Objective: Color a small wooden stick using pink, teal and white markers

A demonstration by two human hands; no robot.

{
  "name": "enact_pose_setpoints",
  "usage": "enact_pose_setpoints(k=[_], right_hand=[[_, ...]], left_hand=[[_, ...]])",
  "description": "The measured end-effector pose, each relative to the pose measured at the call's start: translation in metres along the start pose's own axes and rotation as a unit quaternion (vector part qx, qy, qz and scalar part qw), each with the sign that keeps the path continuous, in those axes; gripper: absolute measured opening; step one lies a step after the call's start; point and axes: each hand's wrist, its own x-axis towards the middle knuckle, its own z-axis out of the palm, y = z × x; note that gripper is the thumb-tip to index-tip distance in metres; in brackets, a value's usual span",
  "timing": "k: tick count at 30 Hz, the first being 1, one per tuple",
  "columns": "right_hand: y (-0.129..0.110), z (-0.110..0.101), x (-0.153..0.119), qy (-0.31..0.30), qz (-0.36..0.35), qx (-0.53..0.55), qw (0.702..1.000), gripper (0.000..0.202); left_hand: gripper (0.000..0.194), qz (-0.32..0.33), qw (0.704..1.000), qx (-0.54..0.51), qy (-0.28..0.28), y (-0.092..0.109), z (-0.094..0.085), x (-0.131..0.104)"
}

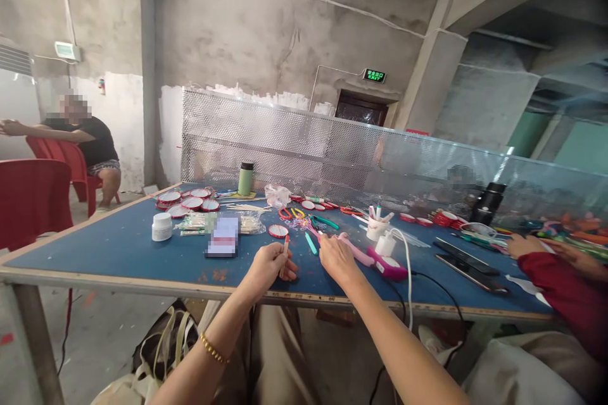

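My left hand (pixel 270 267) is closed around a small stick with a red tip (pixel 286 247), held upright above the table's front part. To its right, my right hand (pixel 336 257) reaches over the table with its fingers bent beside a pink tool (pixel 356 250); whether they grip anything is hidden. Between the hands lies a turquoise pen (pixel 310 243). A round red-rimmed piece (pixel 278 231) is just beyond my left hand. Green-handled pliers (pixel 325 223) and orange-handled scissors (pixel 285 214) rest behind my right hand.
On the blue table (pixel 118 247) stand a white jar (pixel 162 227), a phone (pixel 223 237), a green bottle (pixel 246 179) and a white cup (pixel 377 226). A magenta device (pixel 387 264) with cables is at right. A co-worker's red sleeve (pixel 553 285) reaches in at the far right.
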Motion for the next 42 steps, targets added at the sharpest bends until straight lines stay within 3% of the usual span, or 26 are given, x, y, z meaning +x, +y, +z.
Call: enact_pose_setpoints(k=[6,12,18,22,36,42], right_hand=[[-0.002,0.006,-0.006,0.009,-0.003,-0.010,1.000,0.031],[-0.009,-0.006,0.000,0.025,-0.013,0.004,1.000,0.036],[-0.033,-0.007,0.031,-0.030,-0.030,0.020,0.999,0.033],[-0.043,-0.001,0.029,-0.041,-0.034,0.028,0.998,0.034],[-0.056,0.010,-0.003,0.059,-0.083,0.152,0.983,0.024],[-0.049,0.014,0.004,0.159,-0.062,0.275,0.946,0.031]], left_hand=[[0.014,-0.002,1.000,-0.004,0.006,0.003,0.001,-0.001],[0.015,0.009,1.000,0.000,0.013,0.000,0.001,0.000],[0.017,0.007,1.000,0.008,0.011,-0.001,0.000,0.001],[0.019,0.009,1.000,0.016,0.005,-0.002,-0.001,0.001],[0.026,-0.004,1.000,0.004,0.022,0.001,-0.004,-0.003],[0.028,-0.009,1.000,-0.004,0.019,0.003,-0.004,-0.003]])
